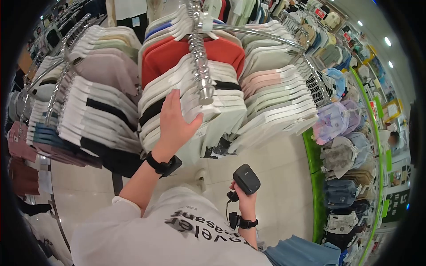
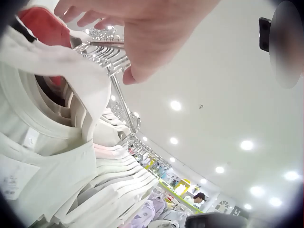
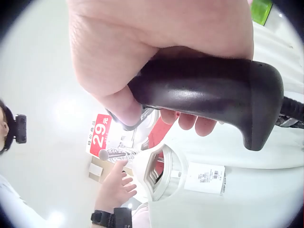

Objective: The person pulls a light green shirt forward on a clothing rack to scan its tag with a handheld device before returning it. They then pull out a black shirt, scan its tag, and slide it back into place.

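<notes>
My left hand (image 1: 175,119) lies with straight fingers on a row of white and pale green shirts (image 1: 222,113) hung on white hangers from a chrome rack arm (image 1: 199,62). From the left wrist view the same hand (image 2: 142,28) shows from below against the hangers (image 2: 102,50) and a white shirt (image 2: 47,156). My right hand (image 1: 243,199) grips a black handheld barcode scanner (image 1: 246,178) low in front of my chest. In the right wrist view the fingers (image 3: 190,121) curl round the scanner handle (image 3: 209,95). A paper tag (image 3: 204,178) hangs on a white shirt there.
Red shirts (image 1: 177,51) hang behind the white ones. More racks of beige, navy and maroon clothes (image 1: 84,115) stand to the left. Purple and blue garments (image 1: 341,133) line a green-edged display at the right. A pale tiled floor (image 1: 275,177) runs between them. A red "29" price sign (image 3: 99,135) shows.
</notes>
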### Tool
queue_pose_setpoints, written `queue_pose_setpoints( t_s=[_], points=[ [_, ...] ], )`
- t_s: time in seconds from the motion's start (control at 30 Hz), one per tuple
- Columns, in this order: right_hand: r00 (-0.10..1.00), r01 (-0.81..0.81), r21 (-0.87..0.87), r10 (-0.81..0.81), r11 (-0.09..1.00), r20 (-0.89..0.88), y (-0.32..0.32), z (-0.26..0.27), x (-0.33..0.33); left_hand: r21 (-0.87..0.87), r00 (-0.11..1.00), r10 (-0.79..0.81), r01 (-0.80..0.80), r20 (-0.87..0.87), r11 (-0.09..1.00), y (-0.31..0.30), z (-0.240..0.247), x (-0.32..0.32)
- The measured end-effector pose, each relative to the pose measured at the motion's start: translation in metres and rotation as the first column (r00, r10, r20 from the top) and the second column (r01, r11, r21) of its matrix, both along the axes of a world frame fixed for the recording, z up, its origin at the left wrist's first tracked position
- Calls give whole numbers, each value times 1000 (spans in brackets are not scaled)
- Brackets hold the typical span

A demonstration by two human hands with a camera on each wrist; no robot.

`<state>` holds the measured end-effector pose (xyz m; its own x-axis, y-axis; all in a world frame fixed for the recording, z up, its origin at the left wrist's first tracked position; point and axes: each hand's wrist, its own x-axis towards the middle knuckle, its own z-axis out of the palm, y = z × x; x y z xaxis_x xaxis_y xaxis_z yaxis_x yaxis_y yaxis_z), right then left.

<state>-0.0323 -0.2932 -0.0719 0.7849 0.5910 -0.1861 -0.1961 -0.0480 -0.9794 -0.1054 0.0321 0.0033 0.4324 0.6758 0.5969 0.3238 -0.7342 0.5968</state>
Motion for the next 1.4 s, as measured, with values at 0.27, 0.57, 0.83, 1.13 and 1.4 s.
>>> queue_pose_setpoints(
  t_s=[0.27, 0.57, 0.83, 1.13, 1.4],
  points=[
    [999, -6, -51, 7, 999, 31, 24, 26, 86, -2, 992, 127, -127, 11, 992, 14, -16, 77],
    [999, -37, -43, 36, 998, -13, 49, 20, 129, 14, 983, 180, -181, 32, 983, 25, -21, 82],
    [998, -52, -22, 51, 998, -23, 64, 25, 150, 88, 979, 203, -203, 13, 975, 24, -23, 84],
    [995, -97, -29, 98, 995, 34, 63, 21, 159, 113, 982, 187, -189, 27, 975, 21, -20, 85],
    [998, -33, -29, 35, 999, 48, 57, 27, 165, 135, 974, 227, -224, -1, 965, 21, -19, 85]
  ],
)
